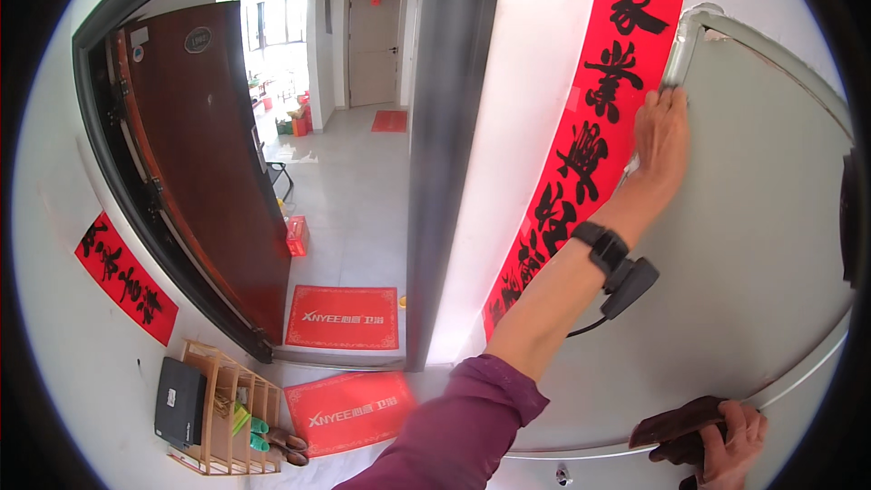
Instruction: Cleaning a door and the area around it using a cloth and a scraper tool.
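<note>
My left arm, in a maroon sleeve with a black watch and a black device on the wrist, reaches up to the right. My left hand (pixel 660 138) is closed at the left edge of a large grey panel (pixel 726 245), its fingers together against the edge. Low on the right, my right hand (pixel 731 446) is closed around a dark brown cloth (pixel 680 425), which hangs folded near the panel's lower edge. The cloth's far side is partly hidden by my fingers. A red paper banner (pixel 617 45) with black characters runs down the wall just left of my left hand.
To the left, a brown door (pixel 195 154) stands open in a dark frame. Red mats (pixel 349 412) lie outside and inside the threshold. A wooden shoe rack (pixel 218 417) with shoes and a black box (pixel 180 401) stands at lower left. A metal doorstop (pixel 563 475) shows near the bottom.
</note>
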### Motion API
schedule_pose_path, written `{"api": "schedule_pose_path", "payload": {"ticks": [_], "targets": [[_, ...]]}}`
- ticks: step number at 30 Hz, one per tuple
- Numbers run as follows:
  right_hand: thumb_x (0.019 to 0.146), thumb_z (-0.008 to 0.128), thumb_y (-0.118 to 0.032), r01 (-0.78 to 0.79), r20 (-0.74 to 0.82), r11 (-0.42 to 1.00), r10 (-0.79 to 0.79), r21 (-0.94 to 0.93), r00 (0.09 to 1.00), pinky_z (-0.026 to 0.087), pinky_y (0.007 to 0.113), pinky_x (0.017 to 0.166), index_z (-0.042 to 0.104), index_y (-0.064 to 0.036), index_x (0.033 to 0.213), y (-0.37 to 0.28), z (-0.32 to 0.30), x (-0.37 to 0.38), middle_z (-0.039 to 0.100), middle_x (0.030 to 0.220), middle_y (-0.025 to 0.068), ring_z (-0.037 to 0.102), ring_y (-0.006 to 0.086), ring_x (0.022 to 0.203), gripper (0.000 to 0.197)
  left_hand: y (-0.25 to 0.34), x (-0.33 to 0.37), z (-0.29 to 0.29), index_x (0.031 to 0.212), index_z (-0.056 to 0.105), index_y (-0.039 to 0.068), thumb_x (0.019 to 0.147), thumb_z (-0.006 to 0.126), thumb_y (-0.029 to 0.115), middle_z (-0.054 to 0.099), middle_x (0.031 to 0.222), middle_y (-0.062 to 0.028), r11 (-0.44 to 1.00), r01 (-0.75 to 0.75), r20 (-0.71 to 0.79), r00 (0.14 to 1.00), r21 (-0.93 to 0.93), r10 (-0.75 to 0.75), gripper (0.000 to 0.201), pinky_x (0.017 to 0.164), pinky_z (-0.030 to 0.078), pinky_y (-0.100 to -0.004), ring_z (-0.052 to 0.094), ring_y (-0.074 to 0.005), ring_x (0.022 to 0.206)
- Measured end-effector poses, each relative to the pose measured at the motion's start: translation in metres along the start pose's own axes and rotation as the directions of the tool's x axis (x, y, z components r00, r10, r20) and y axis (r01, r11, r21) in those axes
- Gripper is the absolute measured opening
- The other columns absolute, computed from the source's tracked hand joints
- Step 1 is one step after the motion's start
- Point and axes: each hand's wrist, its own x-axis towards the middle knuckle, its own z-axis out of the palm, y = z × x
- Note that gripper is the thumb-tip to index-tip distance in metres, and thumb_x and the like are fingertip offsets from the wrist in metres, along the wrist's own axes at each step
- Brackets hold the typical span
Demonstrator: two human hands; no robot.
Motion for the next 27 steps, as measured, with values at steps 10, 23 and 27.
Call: {"api": "schedule_pose_path", "payload": {"ticks": [10,23,27], "targets": [[0.056,0.06,-0.025,-0.043,-0.219,0.997,0.029,-0.057,0.975,0.036,0.03,0.064,0.059,-0.0173,0.072,0.001,0.013,0.028,0.054,0.092,0.0019,0.049,0.0169,0.076,0.018,-0.012,-0.016,-0.028,0.073,0.054,0.005,0.069,0.052,0.004,0.054,0.06,-0.0122,0.969,-0.06,0.262,0.965,0.241,-0.005,0.004,0.055,0.045,-0.0419,0.056,-0.0296,0.064],[0.052,0.06,-0.022,-0.035,-0.292,0.999,0.025,-0.028,0.956,0.035,0.027,0.063,0.058,-0.0185,0.068,-0.002,0.016,0.02,0.054,0.091,0.0009,0.049,0.0152,0.074,0.016,-0.008,-0.002,-0.024,0.086,0.055,0.004,0.072,0.046,0.003,0.056,0.068,-0.016,0.956,0.024,0.463,0.871,0.291,-0.163,0.017,0.062,0.044,-0.043,0.054,-0.0324,0.071],[0.051,0.061,-0.023,0.017,-0.274,1.0,-0.023,-0.024,0.962,0.036,0.029,0.063,0.058,-0.0181,0.07,0.0,0.017,0.018,0.054,0.092,0.0017,0.049,0.0165,0.074,0.019,-0.004,0.008,-0.014,0.083,0.056,0.006,0.074,0.045,0.006,0.057,0.068,-0.0158,0.975,0.041,0.306,0.946,0.22,-0.109,0.015,0.061,0.043,-0.046,0.055,-0.0333,0.071]]}}
